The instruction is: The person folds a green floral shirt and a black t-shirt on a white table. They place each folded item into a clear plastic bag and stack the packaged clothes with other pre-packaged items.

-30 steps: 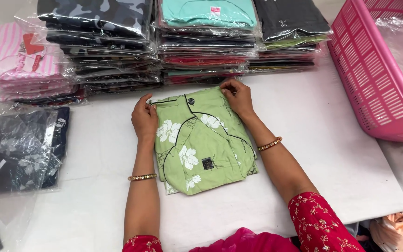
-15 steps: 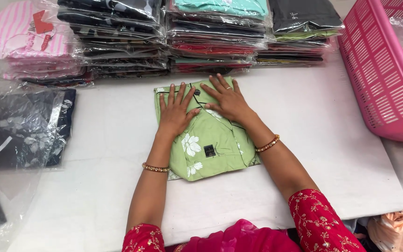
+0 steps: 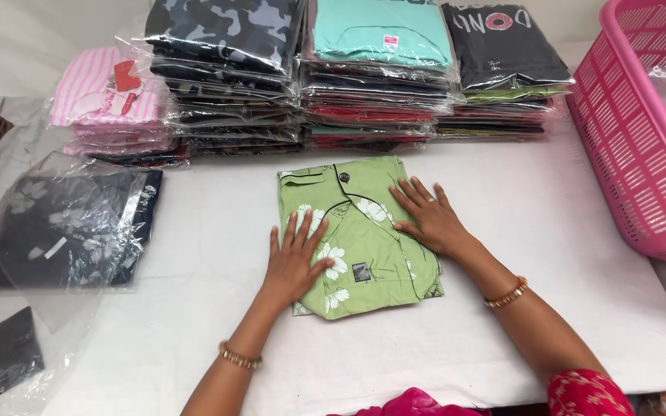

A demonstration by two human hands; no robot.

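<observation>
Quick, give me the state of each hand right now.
Left hand: open, flat, palm down on the folded green floral garment, gripping nothing.
Right hand: open, fingers spread, pressing flat on the same garment, gripping nothing.

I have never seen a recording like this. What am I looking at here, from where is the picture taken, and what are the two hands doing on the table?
There is no machine here: a person works with two bare hands. The single picture comes from a camera worn on that person's head, looking down at a white table.

Both hands lie flat, fingers spread, on a folded green shirt with white flowers. The left hand presses its lower left part, the right hand its right side. Neither hand grips anything.

Behind the shirt stand stacks of folded clothes in clear plastic bags. At the left lies a dark flowered garment in a bag, with a small dark bagged piece nearer the camera. At the right stands a pink plastic basket.
</observation>
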